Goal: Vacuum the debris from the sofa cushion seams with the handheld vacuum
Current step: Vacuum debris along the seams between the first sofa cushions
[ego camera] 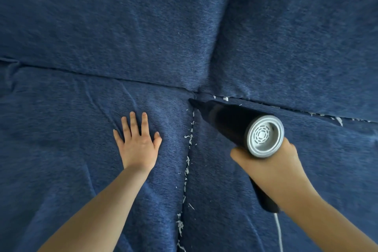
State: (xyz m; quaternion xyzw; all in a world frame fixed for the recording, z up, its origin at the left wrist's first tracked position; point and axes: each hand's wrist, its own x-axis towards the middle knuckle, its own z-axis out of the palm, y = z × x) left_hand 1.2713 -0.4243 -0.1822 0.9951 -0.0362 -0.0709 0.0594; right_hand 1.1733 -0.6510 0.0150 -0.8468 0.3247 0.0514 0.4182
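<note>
Dark blue woven-fabric sofa [81, 26] fills the whole frame; four cushions meet at a cross-shaped junction right of centre. Black cylindrical handheld vacuum with a grey vented rear cap [241, 125] sits centre-right, tilted, its narrow black nozzle tip [196, 102] pushed into the junction where the seams cross. Right hand [272, 161], lower right, is wrapped round the vacuum's handle below the grey cap; fingers mostly hidden behind the body. White cord [279, 231] trails from the handle's end toward the bottom edge. Left hand [139, 141], left of centre, lies flat with fingers straight and spread, palm pressing the lower-left cushion, just beside the vertical seam; fabric wrinkles around it. White shredded debris [187, 170] dots the vertical seam from mid-frame down to the bottom edge. More white bits [339, 120] sit along the horizontal seam at right, a few right by the nozzle.
</note>
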